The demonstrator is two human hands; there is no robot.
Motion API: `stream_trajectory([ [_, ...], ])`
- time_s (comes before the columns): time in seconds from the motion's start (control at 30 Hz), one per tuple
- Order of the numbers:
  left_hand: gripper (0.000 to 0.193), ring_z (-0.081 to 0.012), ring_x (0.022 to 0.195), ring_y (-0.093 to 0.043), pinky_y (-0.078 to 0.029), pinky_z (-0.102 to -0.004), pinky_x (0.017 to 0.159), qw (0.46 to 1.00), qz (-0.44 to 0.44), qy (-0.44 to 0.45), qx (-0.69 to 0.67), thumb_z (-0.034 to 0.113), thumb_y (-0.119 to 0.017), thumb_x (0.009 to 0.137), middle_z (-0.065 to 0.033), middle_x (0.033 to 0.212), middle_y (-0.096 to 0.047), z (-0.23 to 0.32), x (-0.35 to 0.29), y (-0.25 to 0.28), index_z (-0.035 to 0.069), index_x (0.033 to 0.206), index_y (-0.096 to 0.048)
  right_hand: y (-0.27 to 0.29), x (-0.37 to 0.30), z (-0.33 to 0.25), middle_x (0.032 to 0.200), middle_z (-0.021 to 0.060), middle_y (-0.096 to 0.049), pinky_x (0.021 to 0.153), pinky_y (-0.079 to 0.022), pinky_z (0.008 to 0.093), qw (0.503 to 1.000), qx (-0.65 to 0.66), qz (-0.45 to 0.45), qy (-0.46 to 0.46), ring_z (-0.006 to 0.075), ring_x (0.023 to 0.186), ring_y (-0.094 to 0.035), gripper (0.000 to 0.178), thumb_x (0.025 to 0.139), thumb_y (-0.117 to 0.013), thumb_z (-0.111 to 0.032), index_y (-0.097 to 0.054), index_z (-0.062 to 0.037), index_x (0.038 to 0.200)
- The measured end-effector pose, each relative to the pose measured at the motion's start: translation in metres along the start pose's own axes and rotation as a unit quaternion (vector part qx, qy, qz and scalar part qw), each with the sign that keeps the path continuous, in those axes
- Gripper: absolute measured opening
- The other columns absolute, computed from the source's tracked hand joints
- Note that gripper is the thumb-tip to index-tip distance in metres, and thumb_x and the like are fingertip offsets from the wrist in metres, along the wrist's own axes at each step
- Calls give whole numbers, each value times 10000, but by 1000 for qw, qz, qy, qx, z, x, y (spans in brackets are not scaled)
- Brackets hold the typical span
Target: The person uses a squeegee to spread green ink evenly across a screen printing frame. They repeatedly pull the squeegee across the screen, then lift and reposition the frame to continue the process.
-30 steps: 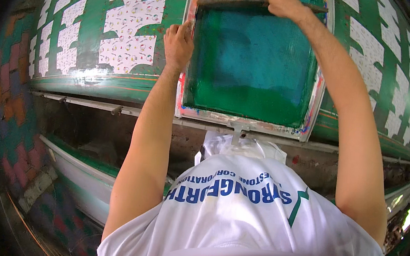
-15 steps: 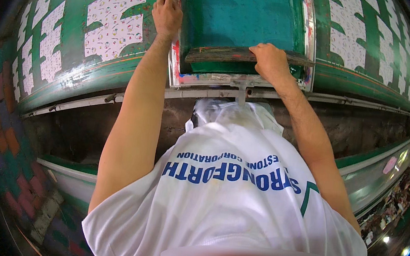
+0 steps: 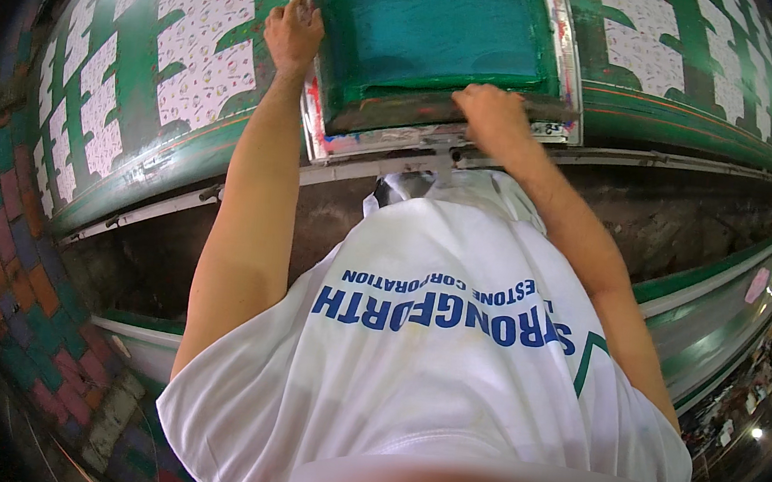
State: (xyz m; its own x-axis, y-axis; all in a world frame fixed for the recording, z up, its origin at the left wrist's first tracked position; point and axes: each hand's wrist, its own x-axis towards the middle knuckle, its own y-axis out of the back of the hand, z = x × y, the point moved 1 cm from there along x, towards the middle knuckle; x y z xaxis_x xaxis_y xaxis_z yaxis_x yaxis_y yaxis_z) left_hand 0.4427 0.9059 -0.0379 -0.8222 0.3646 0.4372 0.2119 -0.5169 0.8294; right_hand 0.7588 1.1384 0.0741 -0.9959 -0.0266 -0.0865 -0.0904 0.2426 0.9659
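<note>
A screen-printing frame (image 3: 563,54) with pale, paint-stained rails lies before me, its blue-green mesh (image 3: 426,22) bordered in darker green. My left hand (image 3: 293,39) is closed round the frame's left rail. Along the near end of the frame lies a long wooden squeegee (image 3: 389,109), streaked dark. My right hand (image 3: 498,122) grips it right of its middle, fingers bent over its top. The squeegee's lower edge cannot be seen.
The frame rests on a long green printing table (image 3: 124,165). White patterned fabric pieces (image 3: 208,47) lie on both sides of it. A metal rail (image 3: 318,175) runs along the table's near edge. Another long table (image 3: 713,314) stands at the lower right; coloured paving (image 3: 36,300) is at left.
My right hand has drawn the squeegee toward me, to the near end of the frame, and it looks tipped flatter. My left hand stays on the left rail. The whole view has shifted slightly.
</note>
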Motion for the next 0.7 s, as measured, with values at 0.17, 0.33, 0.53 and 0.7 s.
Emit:
stream_trajectory([
  [0.17, 415, -407, 1118, -649, -521, -514, 972, 1000, -16, 23, 4, 311, -758, 887, -196, 1141, -693, 8, 4, 4, 145, 1266, -719, -17, -38, -8, 1135, 179, -674, 915, -583, 431, 998, 38, 30, 48, 339, 1104, -671, 354, 868, -631, -91, -657, 38, 1196],
  [0.33, 418, -398, 1140, -647, -517, -507, 986, 998, -46, 35, 28, 299, -747, 906, -192, 1173, -684, 14, 7, 8, 127, 1284, -702, -15, -64, 3, 1375, 257, -609, 1104, -494, 437, 992, 73, 14, 99, 411, 1294, -600, 487, 882, -613, -87, -586, 94, 1334],
  [0.53, 412, -379, 1160, -643, -506, -492, 1015, 997, -59, 32, 44, 273, -756, 916, -174, 1203, -676, 17, 9, 9, 117, 1292, -695, 1, -80, 68, 1380, 202, -618, 1059, -518, 442, 947, 321, 8, -13, 378, 1247, -622, 504, 899, -736, -139, -615, 8, 1366],
  [0.7, 415, -347, 1206, -615, -480, -461, 1059, 995, -69, 55, 39, 265, -755, 933, -139, 1224, -663, 20, 8, 10, 117, 1316, -688, 2, -74, 168, 1298, 218, -636, 1006, -524, 479, 921, 246, 162, -257, 431, 1209, -616, 485, 915, -743, -212, -627, -9, 1339],
])
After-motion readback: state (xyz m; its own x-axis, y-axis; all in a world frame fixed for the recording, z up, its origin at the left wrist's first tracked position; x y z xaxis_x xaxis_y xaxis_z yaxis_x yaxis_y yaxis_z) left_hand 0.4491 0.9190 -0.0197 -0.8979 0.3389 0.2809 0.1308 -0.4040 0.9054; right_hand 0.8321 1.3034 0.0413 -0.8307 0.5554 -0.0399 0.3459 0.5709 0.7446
